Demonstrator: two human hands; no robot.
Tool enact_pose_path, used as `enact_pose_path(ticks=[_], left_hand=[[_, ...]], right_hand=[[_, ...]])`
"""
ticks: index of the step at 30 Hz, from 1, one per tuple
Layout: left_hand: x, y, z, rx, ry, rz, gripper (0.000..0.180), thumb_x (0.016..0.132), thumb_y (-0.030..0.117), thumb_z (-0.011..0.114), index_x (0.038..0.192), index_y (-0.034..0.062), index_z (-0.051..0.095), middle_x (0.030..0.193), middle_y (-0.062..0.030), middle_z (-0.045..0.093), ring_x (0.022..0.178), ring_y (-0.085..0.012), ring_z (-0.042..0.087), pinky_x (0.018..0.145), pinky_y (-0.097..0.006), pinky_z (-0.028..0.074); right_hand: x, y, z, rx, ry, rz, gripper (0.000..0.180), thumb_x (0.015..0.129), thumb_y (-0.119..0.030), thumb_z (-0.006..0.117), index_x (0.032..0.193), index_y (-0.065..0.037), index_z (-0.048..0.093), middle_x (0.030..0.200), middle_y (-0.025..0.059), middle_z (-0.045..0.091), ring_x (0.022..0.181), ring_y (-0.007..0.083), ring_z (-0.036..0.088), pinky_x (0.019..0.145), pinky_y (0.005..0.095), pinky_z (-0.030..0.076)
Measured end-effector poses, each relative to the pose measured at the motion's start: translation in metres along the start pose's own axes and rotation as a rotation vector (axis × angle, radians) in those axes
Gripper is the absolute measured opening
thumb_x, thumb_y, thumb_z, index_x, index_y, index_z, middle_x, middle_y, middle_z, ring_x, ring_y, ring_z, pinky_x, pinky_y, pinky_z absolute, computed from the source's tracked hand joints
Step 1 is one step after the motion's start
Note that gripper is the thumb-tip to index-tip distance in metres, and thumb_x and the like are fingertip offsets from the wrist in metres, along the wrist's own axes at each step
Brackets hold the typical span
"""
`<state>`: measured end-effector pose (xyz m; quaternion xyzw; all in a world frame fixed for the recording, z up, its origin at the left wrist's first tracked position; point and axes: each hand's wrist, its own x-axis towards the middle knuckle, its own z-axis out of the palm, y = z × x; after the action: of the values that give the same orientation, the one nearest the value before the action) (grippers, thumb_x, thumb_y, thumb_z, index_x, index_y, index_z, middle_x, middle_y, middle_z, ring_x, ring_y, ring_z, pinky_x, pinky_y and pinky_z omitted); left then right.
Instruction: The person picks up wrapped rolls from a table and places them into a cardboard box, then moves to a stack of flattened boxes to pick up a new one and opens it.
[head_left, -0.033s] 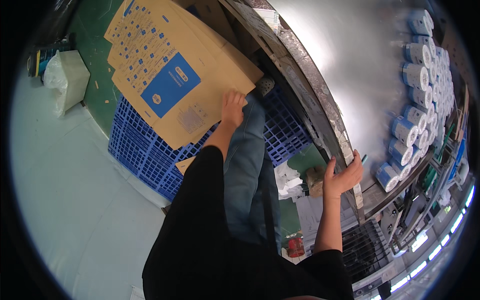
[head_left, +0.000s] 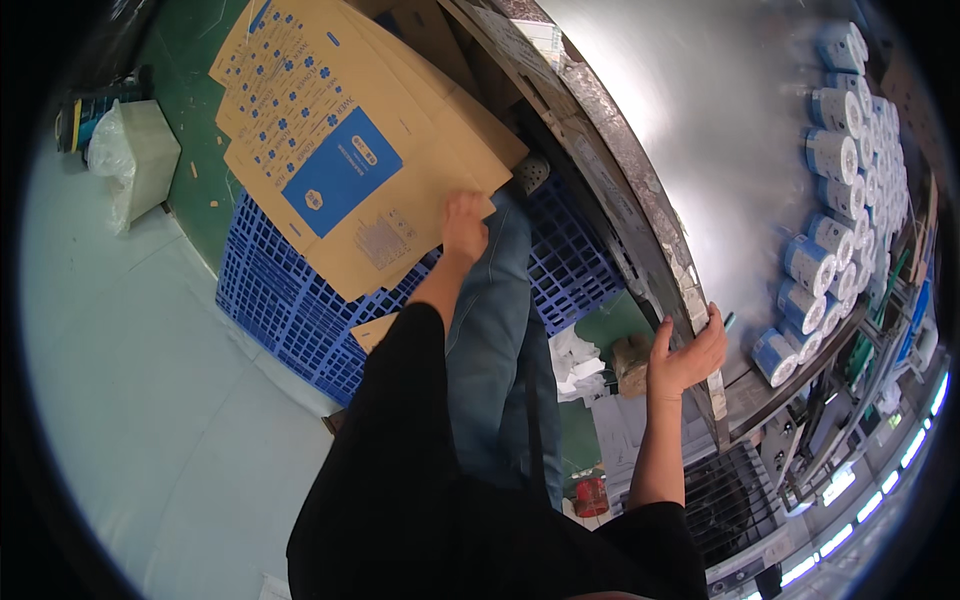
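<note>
My left hand is at the near corner of a stack of flattened cardboard boxes, brown with blue print. Its fingers are bent over the top sheet's edge and close on it, beside my knee; the thumb is mostly hidden. At the edge of the metal table, my right hand is open, thumb and fingers apart. A small teal tip shows just past its fingers; whether the hand touches it I cannot tell.
Many blue-and-white wrapped rolls stand grouped on the table's right side. Blue plastic pallets lie beneath the cardboard. White crumpled paper, a brown roll and a red container are under the table. A pale bin stands far left.
My left hand has shifted slightly toward me along the cardboard corner. My right hand stays almost in place at the table edge.
</note>
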<state>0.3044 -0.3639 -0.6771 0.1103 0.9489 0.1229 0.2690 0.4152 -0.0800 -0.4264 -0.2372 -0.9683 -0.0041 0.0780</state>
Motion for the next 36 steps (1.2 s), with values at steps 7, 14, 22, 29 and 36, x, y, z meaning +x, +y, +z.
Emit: enact_pose_path(ticks=[7,14,22,29,36], left_hand=[[-0.031,-0.048,0.05,-2.041,0.419,-1.512,0.062,0.082,0.025,0.062,0.134,0.0057,0.034,0.13,-0.0159,0.042,0.113,-0.0344,0.046,0.094,-0.045,0.041],[-0.022,-0.062,0.042,-2.315,0.526,-1.334,0.044,0.086,0.025,0.061,0.122,0.0077,0.043,0.117,-0.0098,0.052,0.097,-0.0215,0.054,0.083,-0.034,0.047],[-0.052,-0.02,-0.108,-2.782,0.554,-0.489,0.018,0.085,0.011,0.065,0.099,0.0036,0.055,0.089,-0.0095,0.063,0.076,-0.0159,0.058,0.062,-0.023,0.049],[-0.157,-0.007,-0.334,-2.782,0.389,0.219,0.021,0.09,0.006,0.055,0.11,0.0029,0.052,0.103,-0.0093,0.061,0.086,-0.0195,0.059,0.07,-0.026,0.051],[-0.193,0.132,-0.352,-2.205,-0.085,0.398,0.035,0.089,0.012,0.058,0.123,0.0083,0.05,0.12,-0.005,0.056,0.105,-0.0189,0.055,0.092,-0.035,0.045]], right_hand=[[-0.006,0.005,-0.002,-0.03,0.051,0.012,0.055,0.07,-0.022,0.065,0.119,-0.003,0.049,0.111,0.0134,0.056,0.102,0.0322,0.051,0.092,0.0407,0.033],[-0.013,0.012,0.0,-0.024,0.007,0.011,0.059,0.068,-0.021,0.066,0.121,-0.003,0.047,0.112,0.0136,0.055,0.103,0.032,0.05,0.093,0.0414,0.033],[-0.003,0.025,-0.004,0.168,-0.164,0.053,0.071,0.07,-0.035,0.073,0.126,-0.001,0.043,0.131,0.0203,0.042,0.123,0.0367,0.038,0.102,0.0458,0.028],[0.081,-0.107,-0.135,1.575,-0.944,0.21,0.052,0.094,-0.036,0.049,0.127,0.004,0.044,0.126,0.018,0.051,0.111,0.0273,0.055,0.087,0.0351,0.047],[0.118,-0.129,-0.278,1.737,-0.696,0.129,0.046,0.085,-0.027,0.065,0.118,0.002,0.052,0.109,0.0109,0.061,0.096,0.0178,0.06,0.082,0.0318,0.05]])
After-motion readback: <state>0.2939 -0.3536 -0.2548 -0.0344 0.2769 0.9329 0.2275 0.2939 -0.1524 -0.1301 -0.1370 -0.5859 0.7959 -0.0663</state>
